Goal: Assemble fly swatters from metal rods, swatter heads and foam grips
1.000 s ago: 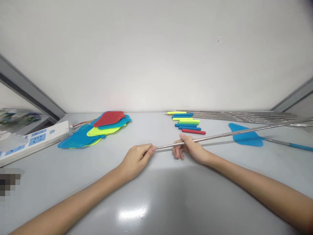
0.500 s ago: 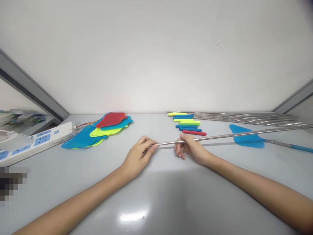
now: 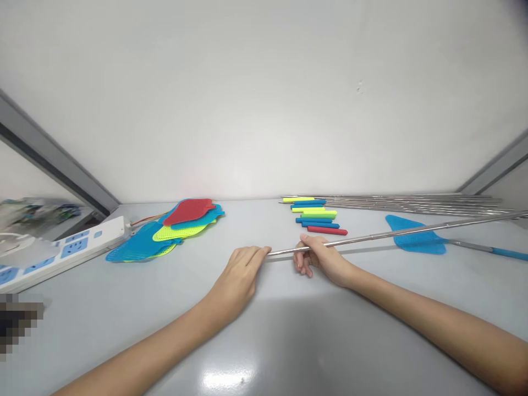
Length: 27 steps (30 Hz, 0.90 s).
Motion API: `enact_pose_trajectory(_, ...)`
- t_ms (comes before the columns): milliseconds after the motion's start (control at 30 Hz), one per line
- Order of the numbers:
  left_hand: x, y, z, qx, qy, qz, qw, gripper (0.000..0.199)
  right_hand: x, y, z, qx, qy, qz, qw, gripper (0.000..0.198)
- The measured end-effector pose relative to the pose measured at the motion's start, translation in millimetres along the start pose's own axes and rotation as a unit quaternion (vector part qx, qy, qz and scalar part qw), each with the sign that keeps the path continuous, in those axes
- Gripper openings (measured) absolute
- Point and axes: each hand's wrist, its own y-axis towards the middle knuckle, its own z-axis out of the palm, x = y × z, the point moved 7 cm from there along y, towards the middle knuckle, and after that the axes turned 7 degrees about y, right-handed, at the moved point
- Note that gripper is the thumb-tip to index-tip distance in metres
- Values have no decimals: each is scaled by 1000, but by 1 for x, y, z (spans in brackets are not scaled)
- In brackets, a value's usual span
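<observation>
A thin telescopic metal rod (image 3: 379, 235) stretches from the middle of the table out past the right edge. At its thin left end are the closed fingertips of my left hand (image 3: 241, 275), back of the hand up and thumb out of sight. My right hand (image 3: 324, 259) holds the rod farther along; it crosses the hand by the thumb, and the other fingers curl below. Just beyond the right hand lie several coloured plastic tubes, among them a red tube (image 3: 327, 230) and a green tube (image 3: 318, 214).
Fly swatter heads in red (image 3: 190, 211), blue and yellow-green are piled at the back left, beside a white power strip (image 3: 111, 232). Several metal rods (image 3: 412, 202) lie along the back right. A blue fly swatter (image 3: 416, 236) lies under the held rod.
My left hand has rolled over at the rod's end, from a visible thumb-and-finger pinch to back up with the thumb hidden. My right hand stays at about the same place on the rod.
</observation>
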Motion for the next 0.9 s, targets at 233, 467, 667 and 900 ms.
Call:
enact_pose_trajectory(233, 2, 3, 0, 40, 3, -29, 999, 22, 2, -4, 11, 45, -147, -10, 988, 54)
enact_pose_trajectory(467, -3, -6, 0, 43, 7, 13, 999, 26, 4, -18, 29, 120, -236, -4, 964, 58)
enact_pose_trajectory(667, -11, -11, 0, 45, -13, 18, 999, 24, 1, -24, 34, 132, -265, 20, 955, 57)
enact_pose_trajectory(900, -17, -12, -1, 57, -31, 10, 998, 25, 0, -25, 35, 134, -314, 1, 940, 58)
